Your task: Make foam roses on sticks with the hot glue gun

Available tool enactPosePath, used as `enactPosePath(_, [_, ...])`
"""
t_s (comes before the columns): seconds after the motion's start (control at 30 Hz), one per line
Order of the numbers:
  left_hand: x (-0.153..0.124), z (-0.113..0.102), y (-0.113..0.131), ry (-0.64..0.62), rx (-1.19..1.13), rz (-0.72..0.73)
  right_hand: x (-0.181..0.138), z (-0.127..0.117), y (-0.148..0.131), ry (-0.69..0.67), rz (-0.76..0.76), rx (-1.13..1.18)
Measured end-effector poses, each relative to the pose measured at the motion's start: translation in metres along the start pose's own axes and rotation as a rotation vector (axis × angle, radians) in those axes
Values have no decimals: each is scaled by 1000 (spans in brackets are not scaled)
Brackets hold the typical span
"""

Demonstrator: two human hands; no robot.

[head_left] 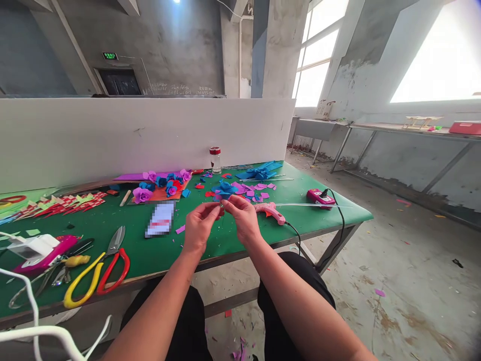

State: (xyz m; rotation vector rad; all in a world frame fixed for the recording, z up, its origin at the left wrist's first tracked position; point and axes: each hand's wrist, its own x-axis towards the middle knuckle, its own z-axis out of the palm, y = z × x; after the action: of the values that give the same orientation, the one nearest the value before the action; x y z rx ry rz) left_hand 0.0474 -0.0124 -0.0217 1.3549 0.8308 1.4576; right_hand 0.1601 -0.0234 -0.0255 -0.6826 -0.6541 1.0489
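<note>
My left hand (202,224) and my right hand (244,216) meet above the front of the green table (203,250), fingertips pinched together. A blue paper flower (224,189) shows just beyond the fingertips, and both hands appear closed on its thin stem, which is mostly hidden by the fingers. Behind the hands lie loose purple paper petals (250,190). To the right of my right hand rests a pink glue gun (271,212) with a clear glue stick in its back. Finished paper flowers (143,194) in purple, blue and red lie on the left.
Shears (112,255) with yellow and red handles lie front left, beside a power strip (37,253) with a white plug. A phone (160,219), partly blurred, lies near the middle. Farther back stand a glass jar (215,160) and blue crepe paper (261,171). A magenta socket (320,198) sits right.
</note>
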Motion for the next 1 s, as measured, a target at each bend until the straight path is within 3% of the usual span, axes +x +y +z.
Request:
enactPosePath(0.13, [9,-7,-5,114,-99,-61,1,0,-5,3,142,90])
enactPosePath(0.23, [12,-9,-7,93,-214,-142,-2,1,-4,-45,208,120])
enactPosePath(0.37, [12,-9,-4,46,-286,-180,-6,2,-2,-109,203,68])
enactPosePath(0.7, [12,-10,-2,62,-254,-181,-7,3,0,-86,172,14])
enactPosePath(0.77, [12,-12,0,71,-218,-141,-8,4,-2,-86,166,14])
enactPosePath(0.87, [14,-19,4,112,-98,49,-8,3,-6,-99,155,6])
enactPosePath(1.0, [18,-30,10,59,140,186,-7,-1,-10,-159,186,-39])
